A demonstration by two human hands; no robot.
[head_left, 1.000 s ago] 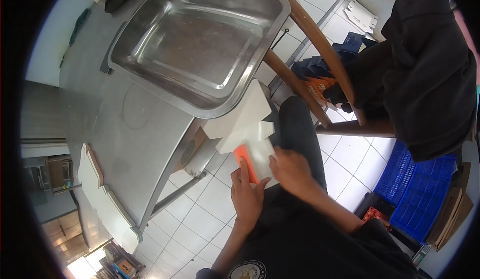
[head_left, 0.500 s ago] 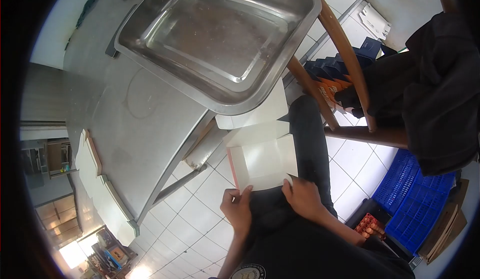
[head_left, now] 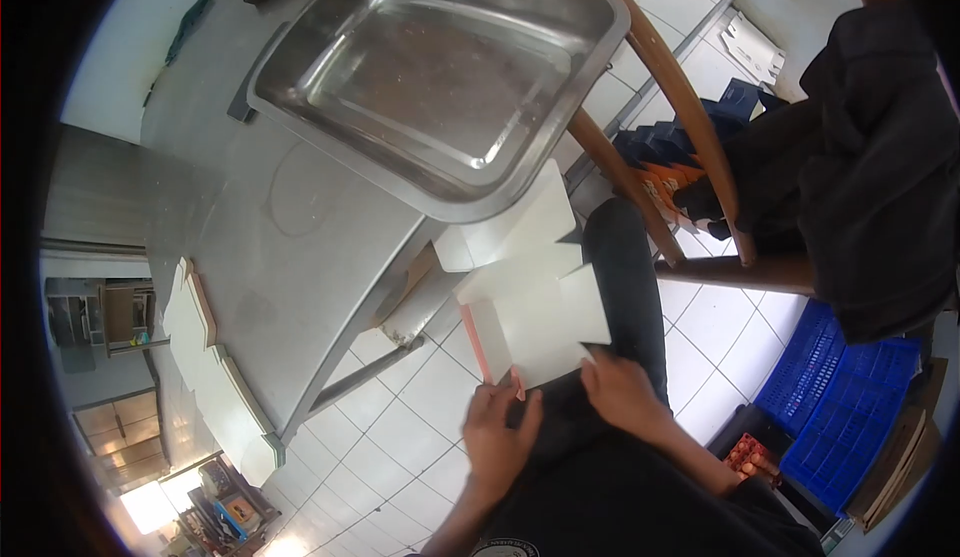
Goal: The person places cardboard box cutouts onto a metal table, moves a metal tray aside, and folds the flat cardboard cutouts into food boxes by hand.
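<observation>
A white cardboard box [head_left: 535,317] with a reddish outer side rests over my lap, its lid flap stretching away under the rim of the metal tray. Its left wall stands up, while the right wall leans outward. My left hand [head_left: 500,422] pinches the near left corner, where a small reddish flap shows between thumb and fingers. At the near right corner, my right hand [head_left: 625,392] has its thumb and curled fingers on the cardboard edge; some fingertips are hidden.
A deep stainless tray [head_left: 440,87] overhangs the edge of a metal table [head_left: 240,247]. Flat cardboard blanks [head_left: 215,377] lie along the table's left end. On the right are a wooden chair [head_left: 740,275] with dark cloth, blue crates [head_left: 835,407] and folded boxes [head_left: 655,147].
The near side of the box has opened out and its right wall now leans outward. My left hand has shifted right, around the near left corner; my right hand has moved slightly right.
</observation>
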